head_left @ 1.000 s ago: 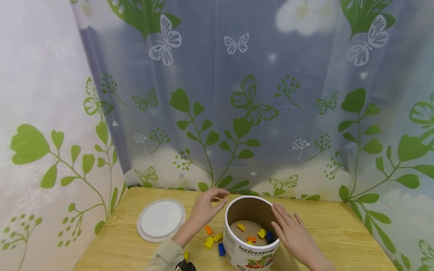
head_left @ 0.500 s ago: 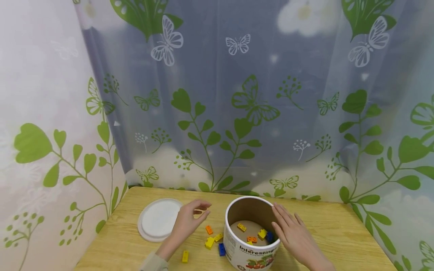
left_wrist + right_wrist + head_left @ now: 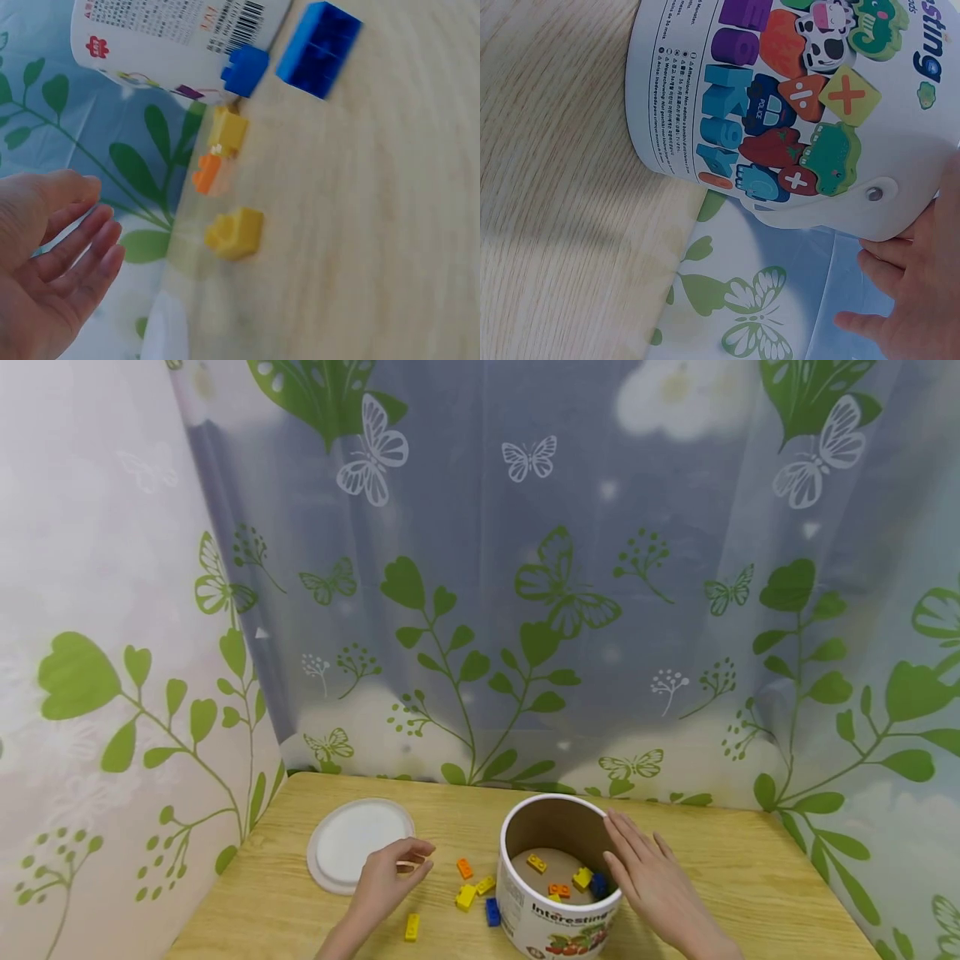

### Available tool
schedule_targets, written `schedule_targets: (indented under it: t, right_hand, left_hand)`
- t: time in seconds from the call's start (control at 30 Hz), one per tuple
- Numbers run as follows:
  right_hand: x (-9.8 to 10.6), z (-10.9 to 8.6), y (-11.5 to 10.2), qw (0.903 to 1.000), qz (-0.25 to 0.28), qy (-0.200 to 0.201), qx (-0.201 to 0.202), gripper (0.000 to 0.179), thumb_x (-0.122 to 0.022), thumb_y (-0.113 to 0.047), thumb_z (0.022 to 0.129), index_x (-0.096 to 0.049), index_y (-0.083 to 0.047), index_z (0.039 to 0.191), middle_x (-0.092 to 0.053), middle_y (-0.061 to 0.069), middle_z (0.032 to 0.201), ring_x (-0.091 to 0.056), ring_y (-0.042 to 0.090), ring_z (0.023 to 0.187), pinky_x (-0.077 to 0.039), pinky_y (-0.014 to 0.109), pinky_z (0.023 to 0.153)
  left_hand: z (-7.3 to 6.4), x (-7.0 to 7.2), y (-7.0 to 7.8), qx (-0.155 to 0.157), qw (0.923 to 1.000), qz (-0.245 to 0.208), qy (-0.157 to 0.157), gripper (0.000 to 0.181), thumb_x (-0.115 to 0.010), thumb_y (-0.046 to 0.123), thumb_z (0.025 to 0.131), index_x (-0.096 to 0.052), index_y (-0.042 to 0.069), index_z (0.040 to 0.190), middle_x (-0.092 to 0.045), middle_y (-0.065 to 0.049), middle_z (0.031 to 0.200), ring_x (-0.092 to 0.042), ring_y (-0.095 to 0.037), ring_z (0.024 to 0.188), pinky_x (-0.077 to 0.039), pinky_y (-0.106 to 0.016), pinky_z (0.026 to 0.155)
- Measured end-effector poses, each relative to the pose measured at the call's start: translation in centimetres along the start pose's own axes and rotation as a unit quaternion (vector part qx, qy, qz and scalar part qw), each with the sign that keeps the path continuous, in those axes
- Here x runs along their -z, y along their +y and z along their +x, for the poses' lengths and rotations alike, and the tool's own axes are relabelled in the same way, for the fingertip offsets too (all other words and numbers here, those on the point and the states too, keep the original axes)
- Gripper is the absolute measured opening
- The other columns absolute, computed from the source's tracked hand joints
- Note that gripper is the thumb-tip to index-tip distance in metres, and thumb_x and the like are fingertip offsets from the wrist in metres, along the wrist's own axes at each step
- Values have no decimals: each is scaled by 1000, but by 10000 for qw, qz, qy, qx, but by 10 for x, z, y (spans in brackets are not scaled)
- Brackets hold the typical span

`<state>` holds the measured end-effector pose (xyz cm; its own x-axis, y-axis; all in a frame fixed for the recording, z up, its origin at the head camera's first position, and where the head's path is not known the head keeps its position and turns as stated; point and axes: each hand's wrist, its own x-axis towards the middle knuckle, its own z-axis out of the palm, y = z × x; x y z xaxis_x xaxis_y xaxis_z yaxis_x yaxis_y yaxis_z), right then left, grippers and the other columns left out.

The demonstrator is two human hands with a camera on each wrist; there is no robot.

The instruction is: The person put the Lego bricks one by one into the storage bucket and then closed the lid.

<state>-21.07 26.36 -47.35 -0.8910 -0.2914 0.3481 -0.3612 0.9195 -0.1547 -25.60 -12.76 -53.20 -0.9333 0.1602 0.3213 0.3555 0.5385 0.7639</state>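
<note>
Neither hand grasps an object. Left hand [image 3: 386, 878]: fingers loosely curved, thumb apart from the fingertips, nothing visible between them; the hand is raised, overlapping the lid's near edge in the head view, and well apart from the bucket. Right hand [image 3: 663, 889]: fingers extended along the bucket's right rim, not wrapped around it. This placement probably steadies the wall against sliding or tipping while leaving the mouth unobstructed.

Bucket [image 3: 551, 928]: upright on the table [image 3: 720, 856], mouth facing up, which gives access from above and keeps the contents in. Inside, on the floor, lie a yellow brick [image 3: 536, 863], an orange brick [image 3: 558, 890] and a blue brick [image 3: 598, 885], among others.

Outside, loose bricks [image 3: 465, 897] lie between bucket and left hand, presumably within easy reach of that hand. Lid [image 3: 356, 839]: flat on the table, off to the left, a position that keeps the bucket's surroundings accessible.
</note>
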Motion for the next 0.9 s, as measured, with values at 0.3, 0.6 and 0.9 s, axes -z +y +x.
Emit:
schedule_targets:
  t: [0.3, 0.6, 0.9]
  right_hand:
    - [0, -1, -1, 10000, -22, 8, 46, 52, -50, -31, 108, -45, -6, 153, -42, 12, 158, -43, 33, 142, -35, 66, 111]
    - [1, 0, -1, 10000, 76, -29, -2, 52, -50, -30, 107, -45, -5, 153, -41, 13, 158, -42, 33, 143, -33, 67, 112]
    - [2, 0, -1, 10000, 69, -51, -4, 53, -48, -32, 108, -43, -6, 154, -40, 12, 159, -41, 33, 144, -34, 66, 112]
  left_hand:
    - [-23, 8, -15, 148, 9993, -151, -323, 13, -79, 10, 89, -75, 6, 101, -76, -7, 96, -72, -16, 81, -58, -19, 67]
    - [-41, 10, -24, 168, 9967, -129, -780, 16, -81, 11, 85, -73, 3, 98, -73, -2, 89, -66, -4, 74, -57, -22, 66]
    - [-49, 6, -23, 332, 9967, 43, -737, 29, -89, 18, 77, -72, 4, 96, -70, -1, 86, -65, -7, 72, -57, -22, 66]
